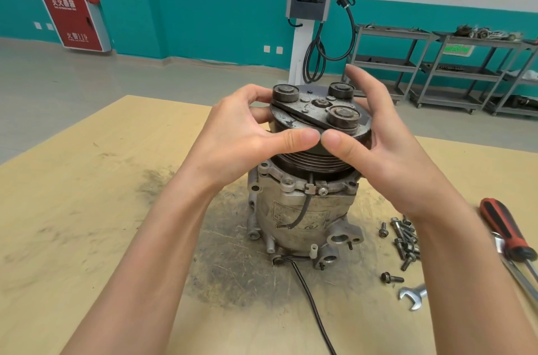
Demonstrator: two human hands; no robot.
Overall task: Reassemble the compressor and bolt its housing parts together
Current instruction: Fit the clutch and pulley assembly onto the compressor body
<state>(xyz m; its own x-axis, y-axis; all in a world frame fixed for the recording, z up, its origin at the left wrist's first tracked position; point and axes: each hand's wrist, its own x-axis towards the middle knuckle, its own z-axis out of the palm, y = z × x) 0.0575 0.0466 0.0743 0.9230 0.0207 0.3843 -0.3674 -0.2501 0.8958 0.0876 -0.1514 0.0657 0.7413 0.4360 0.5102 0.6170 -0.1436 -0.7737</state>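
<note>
A grey metal compressor (294,209) stands upright in the middle of the wooden table (87,238). On top sits its dark grooved pulley with a clutch plate (317,113) carrying three round dampers. My left hand (244,136) grips the plate's left rim, thumb along the front edge. My right hand (378,136) grips the right rim, fingers round the back, thumb meeting the left thumb at the front. A black wire runs from the compressor toward me.
Several loose bolts (404,238) lie right of the compressor, one bolt (391,278) nearer me. A spanner (413,295) and a red-and-black screwdriver (506,229) lie at the table's right edge. Metal shelving carts (436,69) and a white post stand behind.
</note>
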